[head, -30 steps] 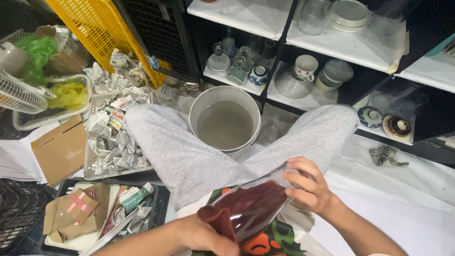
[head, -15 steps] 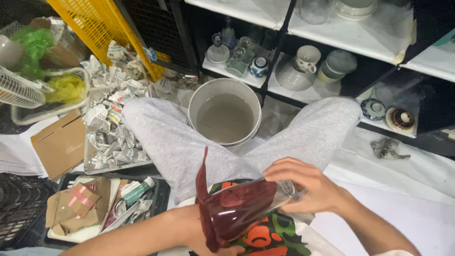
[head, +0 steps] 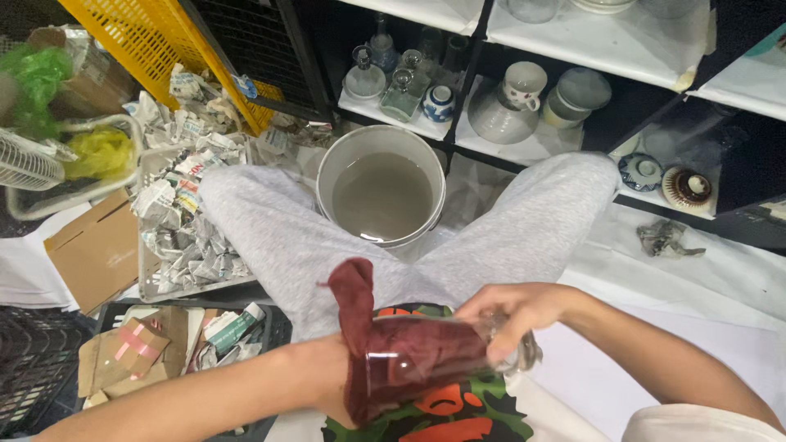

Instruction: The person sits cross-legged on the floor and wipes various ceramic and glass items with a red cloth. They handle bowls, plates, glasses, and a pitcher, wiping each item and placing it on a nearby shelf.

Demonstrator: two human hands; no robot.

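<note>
Dark red cloth (head: pixel 385 348) fills the inside of a clear drinking glass (head: pixel 442 356), which lies on its side above the person's lap, over a green, orange and black patterned fabric (head: pixel 446 413). One end of the cloth sticks out past the glass mouth and stands up above the left wrist. The left hand (head: pixel 348 385) is mostly covered by the cloth at the mouth of the glass; whether it is closed cannot be told. The right hand (head: pixel 512 315) is closed around the base end of the glass, fingers curled over the top.

Grey trouser legs (head: pixel 286 245) spread apart ahead of the glass. Between the knees stands a white bucket (head: pixel 381 192) holding cloudy water. Left of the legs, a tray of crumpled newspaper (head: pixel 184 229) lies on the floor, with flat cardboard (head: pixel 94 250) just beside it and a yellow crate (head: pixel 164 49) behind. Beyond the bucket, black shelves (head: pixel 467 82) with white liners carry a white mug (head: pixel 524 86), a small blue-and-white jar (head: pixel 440 104) and glass bottles (head: pixel 385 78).
</note>
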